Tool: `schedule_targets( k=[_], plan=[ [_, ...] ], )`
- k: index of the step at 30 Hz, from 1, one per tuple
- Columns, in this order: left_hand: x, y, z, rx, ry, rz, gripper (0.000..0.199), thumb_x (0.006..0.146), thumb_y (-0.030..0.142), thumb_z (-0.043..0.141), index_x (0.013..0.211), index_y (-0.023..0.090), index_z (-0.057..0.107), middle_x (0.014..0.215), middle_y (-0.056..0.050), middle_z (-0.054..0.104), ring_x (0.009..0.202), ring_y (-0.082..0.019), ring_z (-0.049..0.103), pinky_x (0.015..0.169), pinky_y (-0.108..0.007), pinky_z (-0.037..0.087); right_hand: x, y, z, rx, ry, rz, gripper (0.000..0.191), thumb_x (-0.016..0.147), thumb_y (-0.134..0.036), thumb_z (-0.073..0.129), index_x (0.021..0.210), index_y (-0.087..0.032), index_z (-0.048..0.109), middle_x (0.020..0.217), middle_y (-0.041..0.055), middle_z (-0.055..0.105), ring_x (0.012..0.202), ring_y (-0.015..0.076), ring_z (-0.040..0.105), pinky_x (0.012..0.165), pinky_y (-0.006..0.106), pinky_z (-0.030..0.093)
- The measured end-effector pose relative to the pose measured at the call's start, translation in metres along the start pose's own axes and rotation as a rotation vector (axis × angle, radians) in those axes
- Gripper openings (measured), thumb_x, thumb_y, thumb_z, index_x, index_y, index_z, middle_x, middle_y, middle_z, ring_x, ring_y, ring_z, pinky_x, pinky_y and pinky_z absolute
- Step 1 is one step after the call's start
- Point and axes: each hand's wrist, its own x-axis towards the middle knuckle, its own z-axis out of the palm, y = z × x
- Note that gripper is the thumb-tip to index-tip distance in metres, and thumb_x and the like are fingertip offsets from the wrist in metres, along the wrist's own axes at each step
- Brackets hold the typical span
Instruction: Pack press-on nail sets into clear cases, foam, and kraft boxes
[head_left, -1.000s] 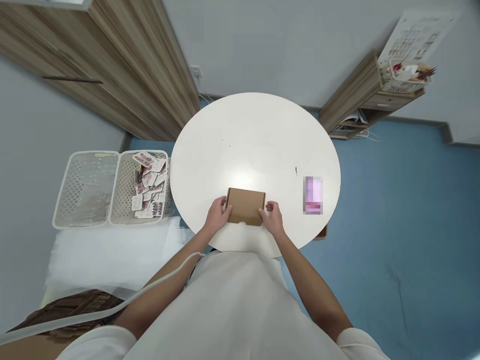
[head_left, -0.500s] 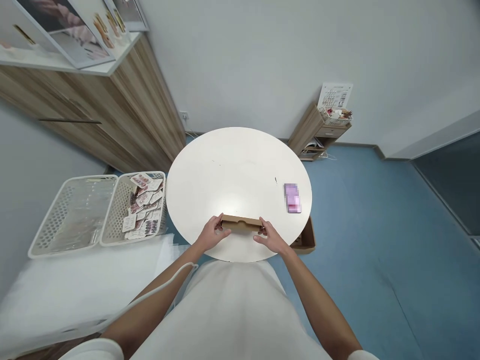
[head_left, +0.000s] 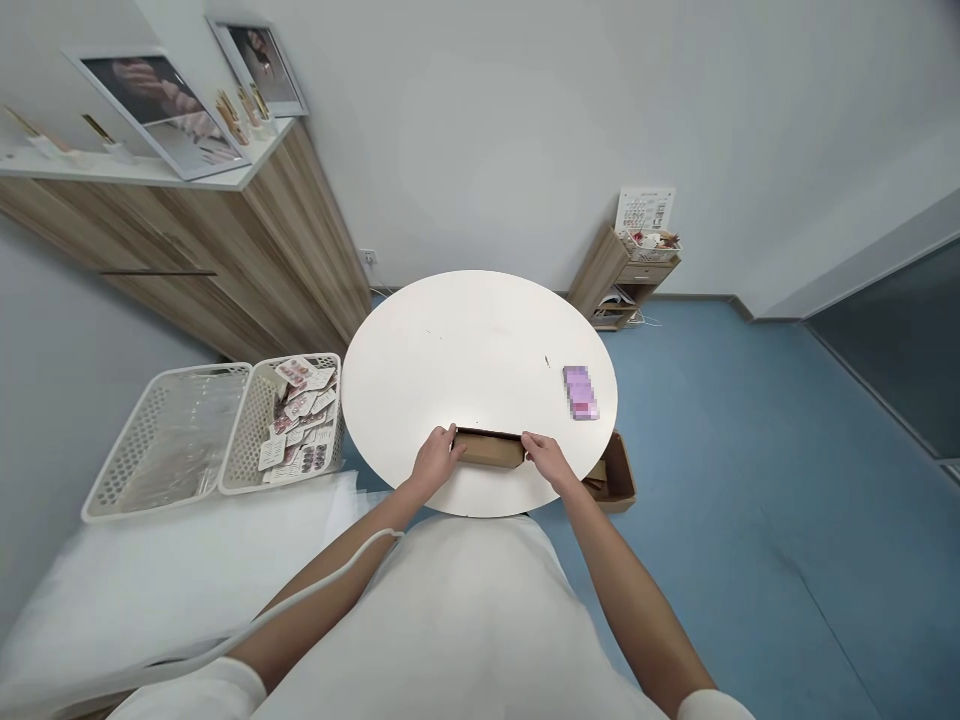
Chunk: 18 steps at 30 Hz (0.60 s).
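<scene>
A small brown cardboard box [head_left: 490, 451] is at the near edge of the white oval table [head_left: 472, 340], its long side across my body. My left hand [head_left: 436, 455] grips its left end, thumb toward me. At the right end, my right hand [head_left: 546, 458] holds the box between thumb and fingers. A dark line shows along the box's far upper edge. On the table's right side lies a purple, pixelated item [head_left: 580, 392].
Left of the table, a white basket [head_left: 244, 440] holds many printed cards; beside it another basket [head_left: 101, 480] holds clear plastic sleeves. A cardboard carton [head_left: 621, 470] stands below the table's right edge. A white cable [head_left: 330, 575] crosses over my left forearm.
The box has been tilted, so its broad brown side now shows instead of the notched edge. My fingers have closed in on its ends. The camera view has shifted slightly.
</scene>
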Motion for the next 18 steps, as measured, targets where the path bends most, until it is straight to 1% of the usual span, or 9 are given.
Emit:
schedule_targets(
  k=[2,3,7,10,12,14,16,17,18],
  plan=[
    [0.0,0.001,-0.001,-0.005,0.01,0.027,0.039,0.082,0.031,0.039,0.117,0.016,0.047,0.081,-0.006,0.053,0.077,-0.021,0.053,0.064,-0.029,0.039,-0.001,-0.002,0.0,0.079,-0.033,0.001,0.042,0.074,-0.056,0.044,0.072,-0.019,0.062,0.069,0.0004,0.055,0.064,0.0129,0.048,0.068,0.028,0.04],
    [0.0,0.001,-0.001,-0.022,0.016,0.041,0.039,0.082,0.03,0.04,0.118,0.016,0.047,0.079,-0.006,0.054,0.077,-0.021,0.053,0.064,-0.03,0.039,-0.001,-0.003,0.0,0.11,-0.032,0.01,0.04,0.073,-0.055,0.045,0.07,-0.018,0.061,0.067,0.0,0.054,0.061,0.0118,0.046,0.066,0.027,0.04],
    [-0.002,0.001,-0.003,-0.13,0.052,0.063,0.045,0.078,0.028,0.045,0.122,0.017,0.045,0.079,-0.005,0.057,0.075,-0.02,0.055,0.065,-0.03,0.04,-0.003,-0.005,0.0,0.175,-0.015,0.095,0.038,0.071,-0.053,0.049,0.074,-0.018,0.063,0.071,0.0012,0.055,0.057,0.0102,0.046,0.061,0.027,0.04],
    [-0.003,0.0,-0.007,-0.213,0.048,0.04,0.045,0.077,0.035,0.046,0.118,0.017,0.049,0.076,-0.003,0.058,0.072,-0.018,0.055,0.065,-0.029,0.041,-0.003,-0.007,0.0,0.163,-0.013,0.094,0.039,0.071,-0.054,0.049,0.078,-0.018,0.064,0.071,0.0019,0.056,0.057,0.0104,0.046,0.06,0.027,0.041],
    [-0.003,0.0,-0.012,-0.259,0.015,0.017,0.042,0.079,0.043,0.042,0.11,0.018,0.056,0.069,-0.001,0.058,0.068,-0.017,0.056,0.064,-0.028,0.041,-0.004,-0.008,0.001,0.148,0.0,0.079,0.04,0.072,-0.054,0.048,0.081,-0.019,0.065,0.071,0.0016,0.056,0.057,0.0105,0.046,0.06,0.027,0.042],
    [-0.001,-0.001,-0.017,-0.279,-0.031,0.007,0.044,0.082,0.049,0.032,0.09,0.019,0.064,0.061,0.0,0.057,0.062,-0.017,0.055,0.061,-0.027,0.039,-0.003,-0.007,0.003,0.138,0.01,0.077,0.04,0.073,-0.052,0.048,0.086,-0.02,0.066,0.073,0.002,0.058,0.058,0.0114,0.047,0.061,0.028,0.043],
    [0.001,-0.001,-0.021,-0.277,-0.062,0.005,0.052,0.083,0.051,0.026,0.069,0.02,0.065,0.055,0.0,0.056,0.057,-0.017,0.053,0.058,-0.027,0.038,-0.002,-0.004,0.006,0.147,0.027,0.08,0.039,0.073,-0.05,0.048,0.094,-0.021,0.066,0.081,0.0032,0.061,0.063,0.0127,0.05,0.064,0.03,0.045],
    [0.002,-0.002,-0.023,-0.279,-0.071,0.002,0.052,0.083,0.051,0.026,0.063,0.02,0.064,0.054,-0.001,0.057,0.056,-0.017,0.053,0.057,-0.027,0.038,-0.001,-0.002,0.007,0.151,0.057,0.068,0.04,0.073,-0.048,0.049,0.097,-0.021,0.065,0.085,0.0042,0.062,0.065,0.0134,0.052,0.066,0.031,0.046],
    [0.003,-0.002,-0.024,-0.289,-0.074,-0.007,0.05,0.082,0.051,0.029,0.062,0.02,0.064,0.056,-0.001,0.058,0.056,-0.017,0.053,0.057,-0.027,0.038,0.0,0.0,0.008,0.155,0.089,0.052,0.04,0.072,-0.046,0.05,0.101,-0.021,0.064,0.089,0.0051,0.062,0.067,0.0138,0.053,0.067,0.032,0.047]
  ],
)
